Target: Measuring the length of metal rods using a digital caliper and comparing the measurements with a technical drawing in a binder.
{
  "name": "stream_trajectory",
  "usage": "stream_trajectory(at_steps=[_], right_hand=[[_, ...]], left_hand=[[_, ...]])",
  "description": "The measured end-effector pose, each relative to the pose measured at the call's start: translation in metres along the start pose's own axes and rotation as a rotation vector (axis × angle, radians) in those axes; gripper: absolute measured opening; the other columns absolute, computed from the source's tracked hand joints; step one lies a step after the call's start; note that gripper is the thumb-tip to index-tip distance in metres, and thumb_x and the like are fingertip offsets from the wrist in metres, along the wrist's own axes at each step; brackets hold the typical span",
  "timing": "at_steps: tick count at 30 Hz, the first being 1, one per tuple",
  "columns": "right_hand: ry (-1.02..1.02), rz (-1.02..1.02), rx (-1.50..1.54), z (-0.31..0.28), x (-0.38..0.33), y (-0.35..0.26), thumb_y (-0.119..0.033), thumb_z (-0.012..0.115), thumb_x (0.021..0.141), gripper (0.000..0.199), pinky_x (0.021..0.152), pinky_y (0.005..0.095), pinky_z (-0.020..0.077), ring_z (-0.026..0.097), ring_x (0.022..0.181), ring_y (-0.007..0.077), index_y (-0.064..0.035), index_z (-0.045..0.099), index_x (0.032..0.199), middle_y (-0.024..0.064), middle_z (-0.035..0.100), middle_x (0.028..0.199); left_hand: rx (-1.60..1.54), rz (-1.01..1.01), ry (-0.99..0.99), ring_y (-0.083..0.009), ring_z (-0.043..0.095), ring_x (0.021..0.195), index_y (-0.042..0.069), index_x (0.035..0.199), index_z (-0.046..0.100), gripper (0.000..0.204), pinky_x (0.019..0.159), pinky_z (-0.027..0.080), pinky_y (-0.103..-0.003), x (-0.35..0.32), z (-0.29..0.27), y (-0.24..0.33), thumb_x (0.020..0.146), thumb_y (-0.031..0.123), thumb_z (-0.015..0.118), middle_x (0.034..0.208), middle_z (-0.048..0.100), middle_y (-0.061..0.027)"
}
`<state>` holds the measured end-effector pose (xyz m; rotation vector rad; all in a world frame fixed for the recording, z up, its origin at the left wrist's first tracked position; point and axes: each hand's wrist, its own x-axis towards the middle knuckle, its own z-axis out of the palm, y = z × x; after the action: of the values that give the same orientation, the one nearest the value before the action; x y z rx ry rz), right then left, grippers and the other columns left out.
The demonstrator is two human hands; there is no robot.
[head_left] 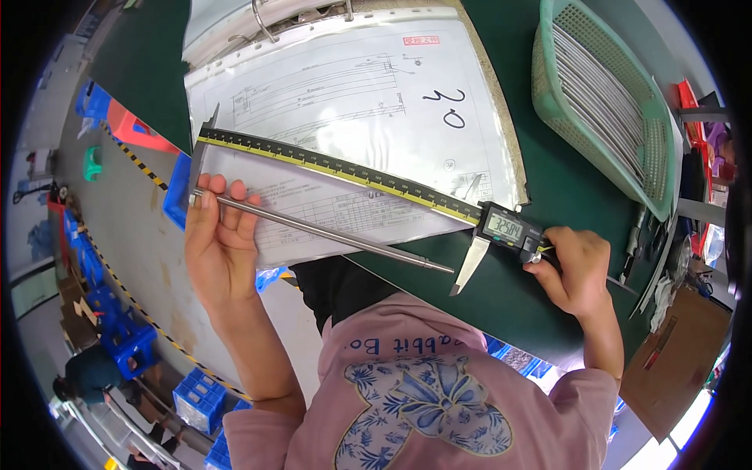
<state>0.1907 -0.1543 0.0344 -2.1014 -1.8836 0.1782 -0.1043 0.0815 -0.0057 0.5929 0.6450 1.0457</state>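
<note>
My left hand grips one end of a thin metal rod, thumb over it and fingers behind. The rod slants down to the right, its thinner tip near the lower jaw of a long digital caliper. My right hand is closed around the caliper's slider end, thumb near the thumb roller beside the lit display. The beam lies across a ring binder holding technical drawings in clear sleeves. At the left end, the caliper's fixed jaw reaches down near the rod's held end; I cannot tell whether they touch.
A green plastic basket of several metal rods stands on the dark green table at the right. Brown cardboard lies at the far right. Blue crates, striped floor tape and another person are off to the left.
</note>
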Motion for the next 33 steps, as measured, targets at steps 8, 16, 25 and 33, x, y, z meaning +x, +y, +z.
stream_trajectory(at_steps=[8,16,25,33], right_hand=[[0.092,0.034,-0.009,0.003,0.002,0.000,-0.046,0.074,0.064,0.044,0.041,0.0336,0.0353,0.046,0.043,0.0245,-0.0072,0.052,0.069,0.0056,0.046,0.051],[0.145,0.071,-0.001,0.007,0.004,-0.001,-0.049,0.076,0.059,0.049,0.040,0.0332,0.0345,0.045,0.040,0.0244,-0.0070,0.050,0.061,0.0058,0.043,0.047],[0.191,0.104,0.010,0.011,0.006,-0.001,-0.050,0.078,0.053,0.053,0.038,0.0328,0.0338,0.043,0.038,0.0239,-0.0084,0.045,0.053,0.0051,0.039,0.044],[0.224,0.048,-0.018,0.012,0.012,-0.002,-0.050,0.077,0.054,0.055,0.039,0.0338,0.0340,0.044,0.038,0.0244,-0.0094,0.041,0.051,0.0046,0.039,0.043]], left_hand=[[-0.014,-0.015,-0.018,-0.0238,0.061,0.095,0.000,0.114,0.047,0.022,0.084,0.053,-0.041,-0.001,0.000,0.000,0.094,0.008,0.042,0.104,0.059,-0.0103],[0.005,-0.019,-0.014,-0.0223,0.061,0.094,0.000,0.113,0.048,0.021,0.083,0.053,-0.040,-0.001,0.001,0.001,0.095,0.009,0.043,0.104,0.059,-0.0098],[0.016,-0.023,0.004,-0.0225,0.060,0.095,0.000,0.116,0.048,0.024,0.084,0.052,-0.041,0.001,-0.001,0.003,0.094,0.009,0.044,0.105,0.059,-0.0099],[0.154,0.069,0.136,-0.0234,0.060,0.095,0.004,0.130,0.037,0.038,0.082,0.052,-0.040,-0.005,0.002,0.001,0.093,0.008,0.046,0.107,0.058,-0.0119]])
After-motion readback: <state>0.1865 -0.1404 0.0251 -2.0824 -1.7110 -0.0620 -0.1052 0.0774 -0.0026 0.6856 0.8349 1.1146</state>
